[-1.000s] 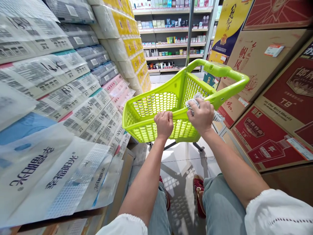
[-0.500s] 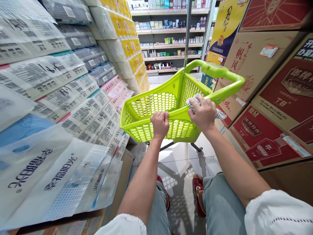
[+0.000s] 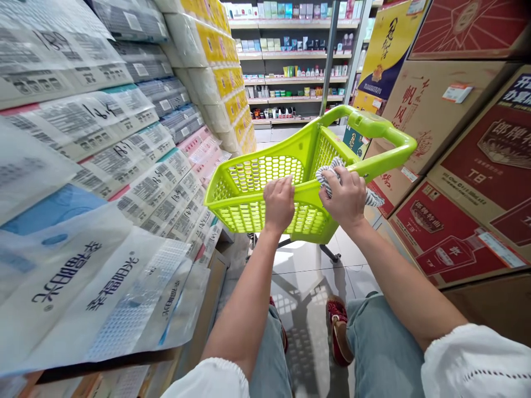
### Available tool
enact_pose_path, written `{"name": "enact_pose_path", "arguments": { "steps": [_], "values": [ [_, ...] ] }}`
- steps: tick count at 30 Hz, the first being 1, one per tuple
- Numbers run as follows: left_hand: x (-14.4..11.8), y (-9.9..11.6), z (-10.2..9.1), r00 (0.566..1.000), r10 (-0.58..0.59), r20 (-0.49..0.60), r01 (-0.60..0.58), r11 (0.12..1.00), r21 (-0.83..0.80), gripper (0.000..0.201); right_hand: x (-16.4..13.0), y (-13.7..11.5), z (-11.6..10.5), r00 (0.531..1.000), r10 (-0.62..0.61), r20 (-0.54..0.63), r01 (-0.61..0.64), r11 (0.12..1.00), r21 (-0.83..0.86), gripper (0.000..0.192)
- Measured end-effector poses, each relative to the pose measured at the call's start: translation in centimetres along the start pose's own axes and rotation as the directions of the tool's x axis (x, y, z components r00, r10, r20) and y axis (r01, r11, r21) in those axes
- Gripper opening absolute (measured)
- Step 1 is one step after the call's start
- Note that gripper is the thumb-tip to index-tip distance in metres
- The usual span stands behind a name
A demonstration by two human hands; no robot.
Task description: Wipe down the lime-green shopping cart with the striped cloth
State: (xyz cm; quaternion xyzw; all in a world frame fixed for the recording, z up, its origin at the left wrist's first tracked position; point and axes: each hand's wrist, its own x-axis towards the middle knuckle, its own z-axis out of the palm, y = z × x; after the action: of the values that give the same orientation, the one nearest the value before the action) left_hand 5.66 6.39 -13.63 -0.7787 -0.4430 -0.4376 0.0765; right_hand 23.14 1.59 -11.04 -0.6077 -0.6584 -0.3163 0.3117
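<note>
A lime-green plastic shopping cart [image 3: 249,213] stands sideways before me, its perforated basket facing me and its handle toward the right. My left hand [image 3: 279,202] is closed over the basket's near rim; the rim under its fingers is hidden. Farther right on that rim, my right hand [image 3: 343,194] presses a grey-and-white striped cloth [image 3: 374,198] against the cart. Part of the cloth bunches up above the fingers, and another end sticks out beyond the hand. Inside the basket, no goods are visible.
Packs of paper goods [image 3: 124,149] are piled along the left, with yellow-and-white bundles [image 3: 226,83] behind them. Stacked cardboard cartons [image 3: 435,215] line the right side. Shelves of small bottles and boxes [image 3: 296,55] stand ahead, past a grey pole [image 3: 329,61]. Light tiles [image 3: 307,271] cover the floor.
My left hand has shifted a little to the right along the near rim. My right hand stays on the cloth at about the same spot. The view has turned slightly left.
</note>
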Motion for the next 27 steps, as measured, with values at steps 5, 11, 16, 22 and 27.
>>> {"name": "enact_pose_path", "arguments": {
  "steps": [5, 11, 16, 22, 27],
  "values": [
    [0.5, 2.4, 2.2, 0.996, -0.072, 0.06, 0.078, 0.992, -0.097, 0.029, -1.9, -1.1, 3.3, 0.991, -0.124, -0.049, 0.126, 0.991, 0.045, 0.034],
    [0.8, 1.8, 2.7, 0.992, -0.121, 0.022, 0.123, 0.987, -0.107, 0.022, -2.5, -1.0, 5.7, 0.989, -0.144, -0.01, 0.145, 0.987, 0.068, 0.031],
    [0.8, 1.9, 2.3, 0.994, -0.106, 0.022, 0.107, 0.989, -0.105, 0.026, -4.3, -0.4, 5.5, 0.978, -0.181, 0.101, 0.176, 0.982, 0.064, 0.03],
    [0.8, 1.8, 2.3, 0.994, -0.106, 0.006, 0.106, 0.989, -0.106, 0.025, -5.4, 0.1, 4.9, 0.95, -0.24, 0.199, 0.226, 0.97, 0.09, 0.028],
    [0.7, 1.8, 2.4, 0.993, -0.116, -0.006, 0.115, 0.989, -0.094, 0.024, -2.5, 0.9, 4.0, 0.993, -0.117, 0.011, 0.116, 0.991, 0.071, 0.028]
  ]
}}
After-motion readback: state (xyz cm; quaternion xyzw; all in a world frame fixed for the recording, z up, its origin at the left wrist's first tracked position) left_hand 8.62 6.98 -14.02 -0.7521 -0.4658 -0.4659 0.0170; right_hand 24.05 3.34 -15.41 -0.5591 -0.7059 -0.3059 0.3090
